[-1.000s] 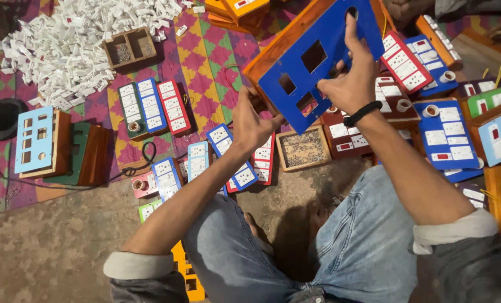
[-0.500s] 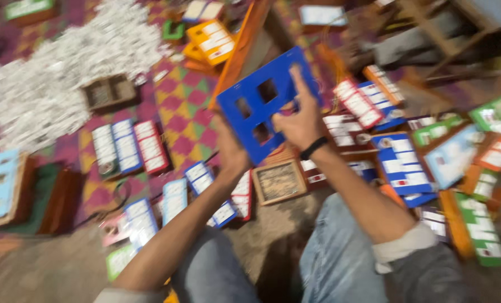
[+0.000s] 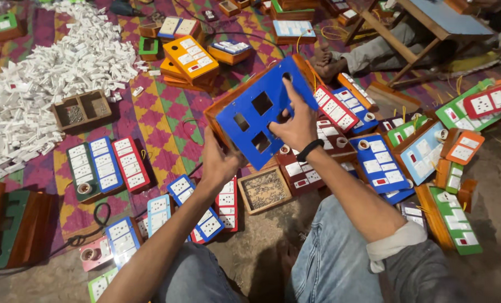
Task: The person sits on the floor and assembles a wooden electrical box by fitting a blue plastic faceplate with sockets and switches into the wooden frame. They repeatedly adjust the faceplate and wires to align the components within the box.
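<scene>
Soft, even light falls from above, bright enough to keep colours vivid. The white switch pile (image 3: pixel 42 84) at upper left looks nearly washed out. A dim shadow pools on the floor (image 3: pixel 262 252) between the person's knees. Focus is sharp throughout, with wide-angle bending near the edges.

A patterned rug (image 3: pixel 166 118) in purple, green and yellow covers the bare floor (image 3: pixel 256 247). A wooden folding table (image 3: pixel 430 22) stands at the upper right.

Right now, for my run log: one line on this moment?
left hand: holds blue box | right hand: on its face | screw tray: below
</scene>
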`<state>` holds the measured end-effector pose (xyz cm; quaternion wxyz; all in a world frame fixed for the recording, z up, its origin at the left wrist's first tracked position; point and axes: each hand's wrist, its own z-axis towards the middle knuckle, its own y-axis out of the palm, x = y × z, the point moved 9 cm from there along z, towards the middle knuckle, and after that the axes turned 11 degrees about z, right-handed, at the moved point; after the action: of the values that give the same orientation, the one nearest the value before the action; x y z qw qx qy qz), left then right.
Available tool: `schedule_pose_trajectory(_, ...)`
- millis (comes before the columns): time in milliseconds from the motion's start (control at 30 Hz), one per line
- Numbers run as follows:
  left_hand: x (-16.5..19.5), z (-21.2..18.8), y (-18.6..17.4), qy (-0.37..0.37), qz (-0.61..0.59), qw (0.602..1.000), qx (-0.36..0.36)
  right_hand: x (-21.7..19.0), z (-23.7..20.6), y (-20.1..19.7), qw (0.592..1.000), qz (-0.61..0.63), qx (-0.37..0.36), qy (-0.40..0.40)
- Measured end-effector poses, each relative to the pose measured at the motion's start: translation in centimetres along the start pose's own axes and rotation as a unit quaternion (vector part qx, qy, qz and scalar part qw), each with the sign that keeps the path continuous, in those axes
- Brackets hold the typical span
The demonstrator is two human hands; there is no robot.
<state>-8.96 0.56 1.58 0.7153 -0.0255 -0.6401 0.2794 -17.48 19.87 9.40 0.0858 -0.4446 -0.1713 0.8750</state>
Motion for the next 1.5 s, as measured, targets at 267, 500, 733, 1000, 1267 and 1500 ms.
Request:
schedule_pose_trajectory(267, -1.3, 0.4, -3.4, 0.089, 0.087, 0.990, 0.073, -1.4, -0.2, -1.5, 0.999, -0.042, -0.030, -0.008)
schedule_pose_trajectory(500, -3.0, -0.5, -2.0, -0.009, 0.262, 0.964, -0.050, -2.4, -1.1, -1.9, 0.988, -0.116, -0.092, -0.052)
schedule_pose_trajectory(733, -2.3, -2.0, -1.3, 0.037, 0.226, 0.971, -0.071, -3.7, -2.1, -1.7, 0.980, -0.116, -0.143, -0.072)
schedule_pose_trajectory(1000, -1.2, -2.1, -1.6, 0.103, 0.209, 0.972, -0.041, -3.5, -2.4, -0.7, 0.973, -0.110, -0.190, -0.071)
schedule_pose_trajectory(1267, 0.0, -2.1, -2.0, 0.095, 0.195, 0.974, -0.062, -2.9, -2.2, -0.6, 0.970, -0.120, -0.199, -0.076)
schedule_pose_trajectory(1500, 1.3, -2.2, -2.7, 0.087, 0.201, 0.975, -0.036, -2.8, -2.4, -0.9, 0.970, -0.138, -0.190, -0.066)
